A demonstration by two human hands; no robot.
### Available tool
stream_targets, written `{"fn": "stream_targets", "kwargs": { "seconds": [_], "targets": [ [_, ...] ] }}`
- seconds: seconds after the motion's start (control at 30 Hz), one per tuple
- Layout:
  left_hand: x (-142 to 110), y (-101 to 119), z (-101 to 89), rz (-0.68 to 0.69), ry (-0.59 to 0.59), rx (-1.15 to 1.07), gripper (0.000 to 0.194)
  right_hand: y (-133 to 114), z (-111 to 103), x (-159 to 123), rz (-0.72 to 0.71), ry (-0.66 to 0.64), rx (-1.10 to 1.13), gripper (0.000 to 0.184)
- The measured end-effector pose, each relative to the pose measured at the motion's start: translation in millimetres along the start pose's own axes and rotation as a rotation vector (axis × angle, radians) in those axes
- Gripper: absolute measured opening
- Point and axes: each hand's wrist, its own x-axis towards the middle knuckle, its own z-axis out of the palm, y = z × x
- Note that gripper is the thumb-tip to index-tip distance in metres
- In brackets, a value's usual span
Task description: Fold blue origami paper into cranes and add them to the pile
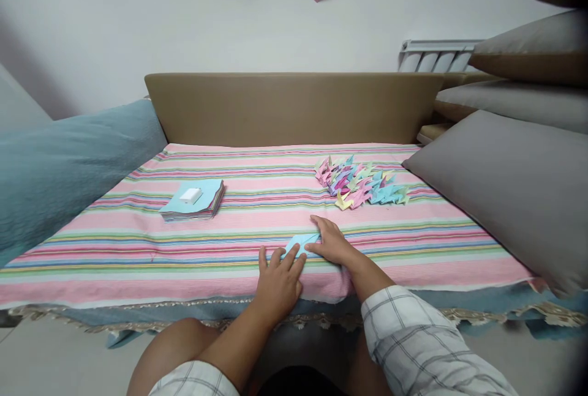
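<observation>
A small piece of folded light-blue paper (pixel 301 240) lies on the striped cloth in front of me, partly covered by my fingers. My left hand (pixel 278 280) rests palm down with its fingers spread, and its fingertips press on the paper's near left part. At the paper's right end is my right hand (pixel 333 243). Its thumb lies on the paper while the index finger stretches out beyond the far edge, apart from the thumb. The other right fingers are mostly hidden. Beyond my right hand sits a cluster of folded paper cranes (pixel 356 185) in several colours.
A stack of coloured paper squares (pixel 195 200) with a white block (pixel 191 195) on top stands to the left. The striped cloth (pixel 257 221) covers the seat up to a brown backrest (pixel 294 108). A grey cushion (pixel 509 182) borders the right, a blue cushion (pixel 78 163) the left.
</observation>
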Motion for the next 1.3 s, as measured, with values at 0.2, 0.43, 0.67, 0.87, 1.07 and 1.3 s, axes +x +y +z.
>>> {"fn": "stream_targets", "kwargs": {
  "seconds": [0.2,0.43,0.67,0.87,1.07,1.3],
  "targets": [
    [0.2,-0.5,0.0,-0.005,0.002,-0.013,0.055,10.1,-5.9,4.7,0.001,0.035,0.072,0.066],
    [-0.6,-0.2,-0.8,-0.010,0.000,-0.013,0.054,14.6,-10.7,9.7,0.076,0.179,0.126,0.050],
    [-1.3,0.6,1.6,-0.021,0.017,-0.021,0.054,-23.6,-8.3,-15.3,-0.364,0.027,0.019,0.044],
    [-6.4,-2.4,0.4,-0.076,0.037,-0.045,0.053,-23.4,3.2,-23.0,-0.320,-0.236,-0.046,0.045],
    [-15.0,-17.4,-4.9,-0.168,0.085,-0.087,0.039,-18.6,3.2,-16.9,-0.286,-0.234,-0.052,0.044],
    [-5.3,-38.7,-16.7,-0.234,0.127,-0.257,0.026,-22.3,4.5,-17.1,-0.283,-0.218,-0.063,0.044]
  ]
}}
